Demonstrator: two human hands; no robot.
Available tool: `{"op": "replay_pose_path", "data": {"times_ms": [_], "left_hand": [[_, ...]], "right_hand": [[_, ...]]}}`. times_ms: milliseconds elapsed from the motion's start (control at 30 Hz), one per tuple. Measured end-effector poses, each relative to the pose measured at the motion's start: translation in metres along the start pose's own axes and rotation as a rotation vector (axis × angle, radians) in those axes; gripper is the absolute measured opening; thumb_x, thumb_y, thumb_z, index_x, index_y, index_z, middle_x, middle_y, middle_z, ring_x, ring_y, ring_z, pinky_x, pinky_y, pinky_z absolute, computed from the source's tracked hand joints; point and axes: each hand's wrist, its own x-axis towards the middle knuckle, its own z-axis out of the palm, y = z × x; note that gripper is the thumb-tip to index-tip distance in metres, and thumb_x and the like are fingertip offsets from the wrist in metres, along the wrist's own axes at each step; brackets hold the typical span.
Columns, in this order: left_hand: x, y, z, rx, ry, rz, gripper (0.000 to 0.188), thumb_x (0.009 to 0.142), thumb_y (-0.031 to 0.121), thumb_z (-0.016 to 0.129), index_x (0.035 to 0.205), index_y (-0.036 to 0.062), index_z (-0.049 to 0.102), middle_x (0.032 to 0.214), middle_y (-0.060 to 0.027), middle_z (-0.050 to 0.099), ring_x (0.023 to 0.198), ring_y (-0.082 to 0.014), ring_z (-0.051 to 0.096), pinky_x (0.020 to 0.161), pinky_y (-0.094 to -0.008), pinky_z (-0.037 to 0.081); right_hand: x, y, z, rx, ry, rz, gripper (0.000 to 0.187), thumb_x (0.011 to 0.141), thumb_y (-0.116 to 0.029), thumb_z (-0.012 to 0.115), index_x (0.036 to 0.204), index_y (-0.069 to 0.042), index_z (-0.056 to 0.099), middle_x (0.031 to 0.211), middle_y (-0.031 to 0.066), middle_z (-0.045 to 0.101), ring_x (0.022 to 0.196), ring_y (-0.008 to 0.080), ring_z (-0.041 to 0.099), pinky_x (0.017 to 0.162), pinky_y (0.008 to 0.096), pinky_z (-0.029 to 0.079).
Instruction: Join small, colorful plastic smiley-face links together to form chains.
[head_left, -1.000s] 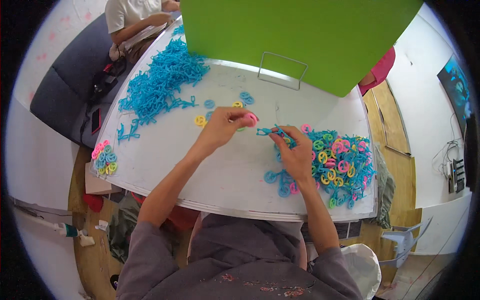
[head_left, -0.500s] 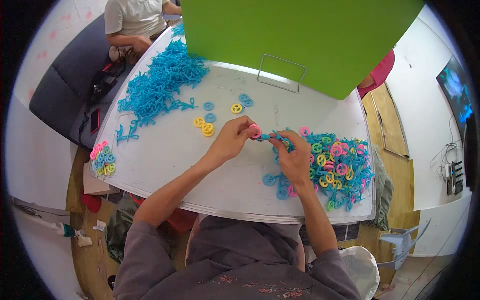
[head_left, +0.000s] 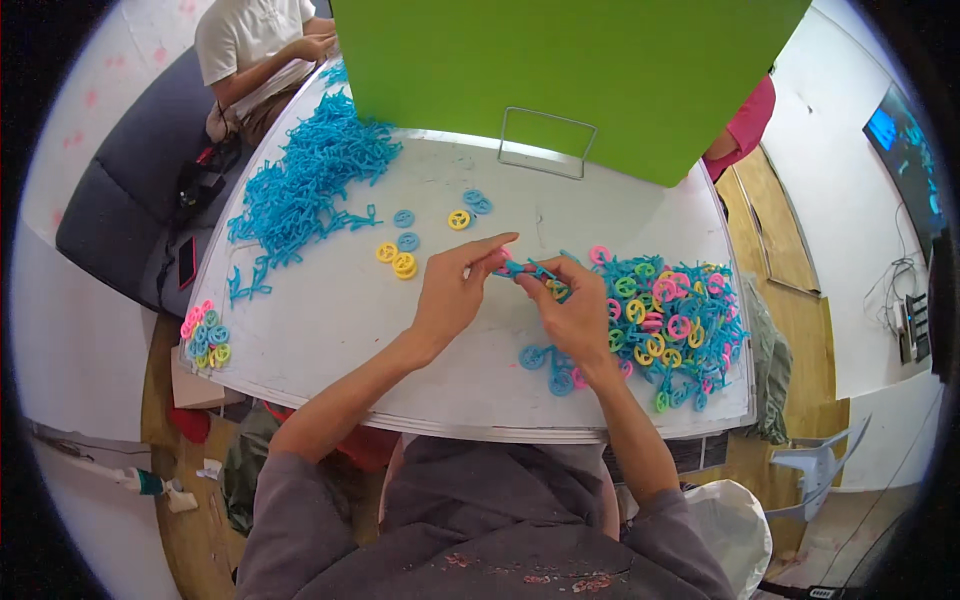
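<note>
A small pink plastic wheel (head_left: 505, 256), partly hidden by fingers, is in the air above the middle of a white table (head_left: 430, 370), pinched between the thumb and fingers of the person's left hand (head_left: 450, 290). Right against it is a forked blue plastic piece (head_left: 540, 270), gripped by the closed thumb and fingers of the right hand (head_left: 575, 310); whether the two parts are joined cannot be told. Just beyond the left hand lie loose spoked wheels: a yellow one (head_left: 459, 220) beside overlapping blue ones (head_left: 478, 202), and farther left more blue and yellow. Beside the right hand spreads a heap of blue pieces mixed with pink, yellow, green and blue wheels (head_left: 665, 320). At the table's far left is a large mound of forked blue pieces (head_left: 325, 165), and at its near left corner a small cluster of mixed-colour wheels (head_left: 208, 335). A tall green panel (head_left: 580, 80) stands across the far side, a bent wire frame (head_left: 548, 142) at its foot. Beyond the mound sits a co-worker in a white shirt (head_left: 255, 50), near a dark sofa (head_left: 120, 200).
</note>
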Motion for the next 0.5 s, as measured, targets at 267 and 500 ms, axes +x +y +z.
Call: {"op": "replay_pose_path", "data": {"times_ms": [267,500], "left_hand": [[-0.005,0.008,0.005,0.028,0.065,0.058,0.023,0.092,-0.002,0.049,0.105,0.002,0.068,0.087,-0.0093,0.07,0.078,-0.014,0.064,0.073,-0.0267,0.051],[-0.013,-0.003,0.011,-0.059,0.148,0.172,0.032,0.084,-0.014,0.046,0.106,-0.0017,0.066,0.088,-0.0143,0.07,0.081,-0.019,0.069,0.073,-0.0291,0.055]], "right_hand": [[0.004,0.003,-0.01,0.127,-0.054,0.099,0.015,0.086,-0.01,0.068,0.094,0.003,0.066,0.081,0.0072,0.07,0.069,0.0074,0.059,0.062,0.0217,0.046],[0.006,0.001,-0.012,0.404,-0.163,0.236,0.017,0.09,-0.013,0.065,0.098,0.001,0.066,0.084,0.0089,0.07,0.072,0.0073,0.06,0.065,0.0215,0.046]]}}
